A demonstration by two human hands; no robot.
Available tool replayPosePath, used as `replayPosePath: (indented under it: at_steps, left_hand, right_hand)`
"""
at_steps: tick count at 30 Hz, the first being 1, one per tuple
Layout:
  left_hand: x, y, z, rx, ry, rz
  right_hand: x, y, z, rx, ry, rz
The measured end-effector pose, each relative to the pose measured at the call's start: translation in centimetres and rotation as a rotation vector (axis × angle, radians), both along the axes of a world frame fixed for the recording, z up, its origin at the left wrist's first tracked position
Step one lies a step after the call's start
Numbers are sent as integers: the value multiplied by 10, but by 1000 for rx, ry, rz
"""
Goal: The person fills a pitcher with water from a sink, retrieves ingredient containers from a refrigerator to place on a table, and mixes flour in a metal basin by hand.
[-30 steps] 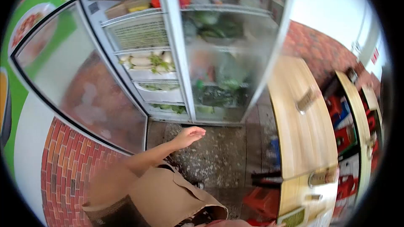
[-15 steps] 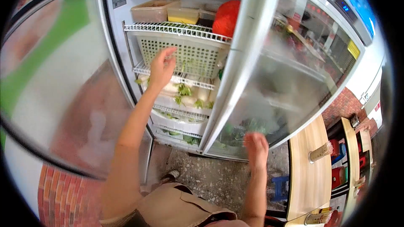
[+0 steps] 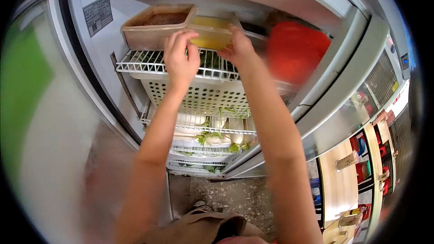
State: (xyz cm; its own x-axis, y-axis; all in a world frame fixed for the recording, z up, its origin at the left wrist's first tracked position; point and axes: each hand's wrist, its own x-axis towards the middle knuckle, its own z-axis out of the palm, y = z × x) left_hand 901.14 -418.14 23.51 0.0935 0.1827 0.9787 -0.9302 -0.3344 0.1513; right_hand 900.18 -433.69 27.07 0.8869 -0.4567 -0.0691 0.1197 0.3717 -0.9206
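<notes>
The yellow tub (image 3: 210,39) is at the front edge of the wire shelf (image 3: 144,67), about the middle of its length. The brown tub (image 3: 149,36) stands just beside it, towards the shelf's left corner, and the red bag (image 3: 298,49) is near the right end.

The person's left hand (image 3: 180,61) is before the place where both tubs meet; its fingers are loosely bent, thumb apart, and nothing is seen grasped. The right hand (image 3: 242,47) is at the front right corner of the yellow tub, with thumb and fingers apart. Whether these fingers already press the wall, one cannot tell.

The main danger seems to be an uneven hold: if only the right side is pulled, the yellow tub may turn and catch the brown tub. The brown tub looks uncovered, so a knock could spill its contents through the wires onto the perforated basket (image 3: 203,97) below. Also, if the tub passes the front edge without support underneath, it could tip forward.
</notes>
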Motion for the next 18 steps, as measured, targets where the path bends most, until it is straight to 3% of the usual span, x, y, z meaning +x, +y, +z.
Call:
replayPosePath:
  at_steps: [1,3,9,15,18]
  left_hand:
    - [1,0,-1,2,0,-4]
    - [4,1,-2,-122,7,-95]
    - [-2,7,-1,-171,172,-220]
    - [8,8,9,-183,283,-225]
    - [7,16,16,19,661,-184]
  right_hand:
    - [19,2,-3,2,0,-4]
    - [48,4,-10,-53,179,-526]
    - [28,4,7,191,19,-457]
    - [4,14,7,228,-15,-494]
    - [-14,16,5,184,-21,-409]
